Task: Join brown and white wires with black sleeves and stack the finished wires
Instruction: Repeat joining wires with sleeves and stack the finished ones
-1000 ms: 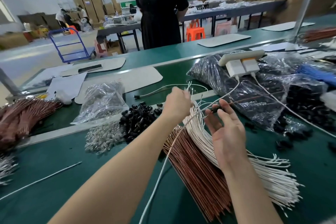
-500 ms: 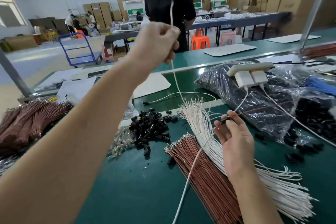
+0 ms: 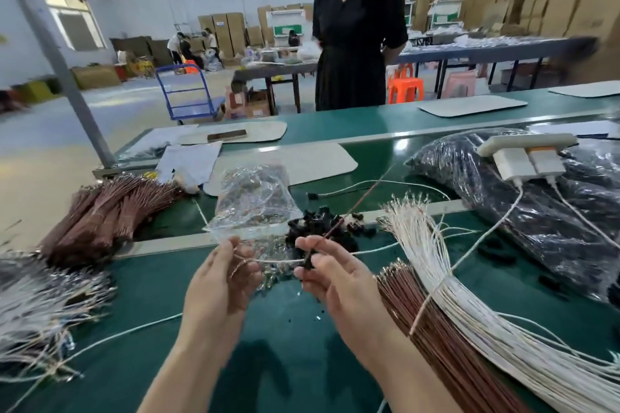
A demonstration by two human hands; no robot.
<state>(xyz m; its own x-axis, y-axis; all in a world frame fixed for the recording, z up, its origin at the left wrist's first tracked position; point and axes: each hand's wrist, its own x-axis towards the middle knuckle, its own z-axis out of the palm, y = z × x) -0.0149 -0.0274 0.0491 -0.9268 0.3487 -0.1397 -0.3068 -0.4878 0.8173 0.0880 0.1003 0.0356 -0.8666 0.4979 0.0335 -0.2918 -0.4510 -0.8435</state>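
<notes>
My left hand [image 3: 223, 282] pinches the end of a white wire [image 3: 278, 260] that runs across to my right hand [image 3: 330, 275]. My right hand pinches a small black sleeve [image 3: 308, 261] together with a brown wire [image 3: 349, 213] that slants up and away. Both hands hover over the green belt [image 3: 268, 362]. A heap of loose black sleeves [image 3: 322, 223] lies just beyond my fingers. To the right fan a bundle of brown wires [image 3: 436, 339] and a bundle of white wires [image 3: 469, 295]. Stacked wires lie at the left: a brown pile [image 3: 100, 218] and a pale pile [image 3: 43, 305].
A clear bag of metal terminals [image 3: 255, 201] sits behind my left hand. A large dark plastic bag [image 3: 536, 211] with a white power strip [image 3: 526, 151] on it fills the right. A person in a black dress [image 3: 355, 43] stands across the bench.
My left hand has come down from high in the air to the belt, close beside my right hand. The drawn white wire now spans between both hands, and the view has turned left.
</notes>
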